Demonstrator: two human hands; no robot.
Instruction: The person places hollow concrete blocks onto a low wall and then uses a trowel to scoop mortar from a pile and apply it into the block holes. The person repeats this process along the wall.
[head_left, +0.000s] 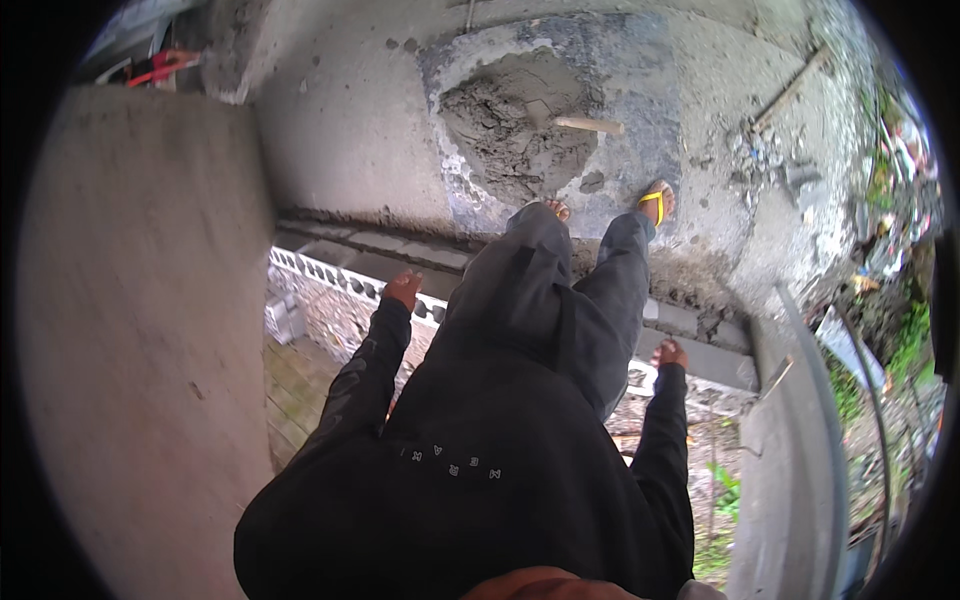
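Note:
My left hand [403, 288] is over the edge of a low wall of grey hollow blocks [345, 282], beside the white row with dark holes. Its fingers are loosely bent and nothing shows in them. My right hand [670, 353] is at the same wall on the other side of my legs, near a flat grey block [715, 362]; its fingers look slightly curled, also with nothing visible in them. Whether either palm presses on the blocks, I cannot tell. Ahead of my feet, a wooden-handled tool [590, 125] lies on a heap of wet grey mortar [500, 150], its blade mostly sunk in.
The mortar lies on a dark, worn sheet [640, 90] on concrete. A yellow-strapped sandal [654, 200] is on my right foot. A tall plastered wall [140, 280] stands at left. A stick [790, 90], rubble and a concrete post [790, 450] are at right.

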